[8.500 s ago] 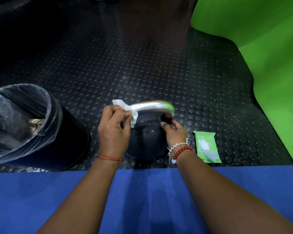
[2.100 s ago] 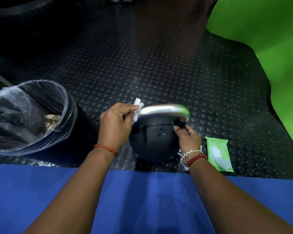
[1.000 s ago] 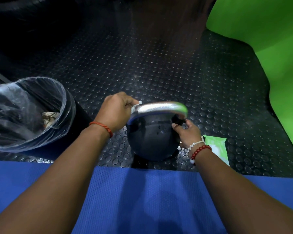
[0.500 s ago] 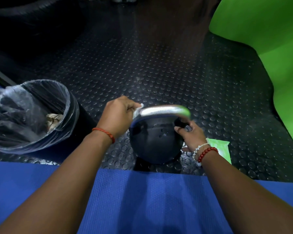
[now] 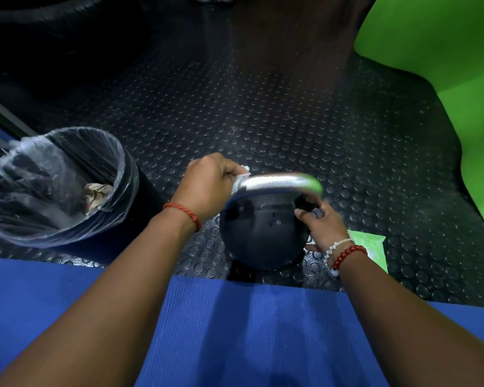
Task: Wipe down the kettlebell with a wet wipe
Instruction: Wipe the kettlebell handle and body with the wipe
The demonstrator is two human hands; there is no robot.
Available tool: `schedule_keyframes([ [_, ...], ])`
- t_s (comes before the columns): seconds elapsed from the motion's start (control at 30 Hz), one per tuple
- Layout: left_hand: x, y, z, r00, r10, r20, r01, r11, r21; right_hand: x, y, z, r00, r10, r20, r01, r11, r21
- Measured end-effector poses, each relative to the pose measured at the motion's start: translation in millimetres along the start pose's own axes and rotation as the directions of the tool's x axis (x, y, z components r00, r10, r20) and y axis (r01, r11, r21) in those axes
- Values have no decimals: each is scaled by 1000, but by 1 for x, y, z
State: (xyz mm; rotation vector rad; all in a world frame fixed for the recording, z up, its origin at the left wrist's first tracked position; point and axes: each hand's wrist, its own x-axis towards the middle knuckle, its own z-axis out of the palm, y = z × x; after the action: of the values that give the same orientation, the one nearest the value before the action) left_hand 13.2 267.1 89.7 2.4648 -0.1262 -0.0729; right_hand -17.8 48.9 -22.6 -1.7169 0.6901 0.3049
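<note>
A black kettlebell (image 5: 259, 233) with a shiny silver handle (image 5: 277, 181) stands on the studded rubber floor, just beyond the blue mat. My left hand (image 5: 207, 185) is closed around a white wet wipe (image 5: 241, 178), pressing it against the left end of the handle; only a small edge of the wipe shows. My right hand (image 5: 320, 224) rests on the right side of the kettlebell's body below the handle, fingers bent against it. Small droplets shine on the black body.
A black bin (image 5: 118, 174) lined with a clear bag and holding crumpled paper stands at the left. A green wet-wipe pack (image 5: 372, 247) lies on the floor behind my right wrist. A blue mat (image 5: 235, 331) covers the near floor. A green wall (image 5: 444, 65) rises at right.
My left hand with the wipe has turned over the handle's left end, hiding most of the wipe. My right hand stays on the kettlebell's right side. The view has shifted slightly.
</note>
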Motion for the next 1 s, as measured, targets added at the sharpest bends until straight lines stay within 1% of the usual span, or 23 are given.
schedule_keyframes([
  [0.07, 3, -8, -1, 994, -98, 40, 99, 995, -18, 0, 0, 0, 1000, 7, 7, -7, 1000, 13],
  [0.1, 3, -11, -2, 990, -131, 61, 132, 991, -27, 0, 1, 0, 1000, 8, 6, -8, 1000, 14],
  [0.13, 3, -12, -2, 989, -133, 66, 135, 990, -34, -1, 0, 0, 1000, 6, 2, -6, 1000, 13],
  [0.27, 0, -11, 2, 999, -25, -20, 25, 999, -25, -2, -1, 2, 1000, -12, -15, 12, 1000, -4],
  [0.4, -5, -21, 11, 992, -99, -81, 93, 993, -73, -4, -1, 2, 1000, -6, -22, 6, 1000, -11],
  [0.43, -8, -21, 13, 991, -87, -106, 79, 993, -84, -4, -2, 2, 1000, -4, -23, 4, 1000, -9],
  [0.53, -16, -18, 20, 979, 6, -205, -26, 995, -96, -4, -2, 3, 1000, 4, -26, -4, 1000, -6],
  [0.57, -17, -21, 21, 976, -5, -218, -19, 994, -106, -5, -2, 3, 1000, 4, -25, -4, 1000, -10],
  [0.67, -18, -28, 23, 972, -114, -203, 85, 986, -147, -6, -2, 3, 999, -4, -35, 3, 1000, -14],
  [0.7, -20, -27, 23, 971, -112, -211, 80, 985, -153, -6, -2, 3, 999, -4, -39, 4, 1000, -15],
  [0.8, -26, -14, 26, 963, -6, -268, -46, 981, -188, -6, -2, 3, 999, -9, -42, 9, 1000, -18],
  [0.83, -27, -12, 27, 961, 8, -278, -66, 978, -200, -6, -2, 3, 999, -9, -40, 8, 1000, -18],
  [0.87, -26, -14, 28, 959, -1, -282, -60, 977, -206, -7, -2, 3, 999, -6, -37, 6, 1000, -14],
  [0.97, -22, -20, 28, 956, -81, -282, 22, 978, -206, -7, -2, 4, 999, -2, -40, 2, 1000, -8],
  [1.0, -24, -20, 28, 956, -85, -281, 28, 979, -201, -7, -2, 4, 999, -3, -43, 2, 1000, -8],
])
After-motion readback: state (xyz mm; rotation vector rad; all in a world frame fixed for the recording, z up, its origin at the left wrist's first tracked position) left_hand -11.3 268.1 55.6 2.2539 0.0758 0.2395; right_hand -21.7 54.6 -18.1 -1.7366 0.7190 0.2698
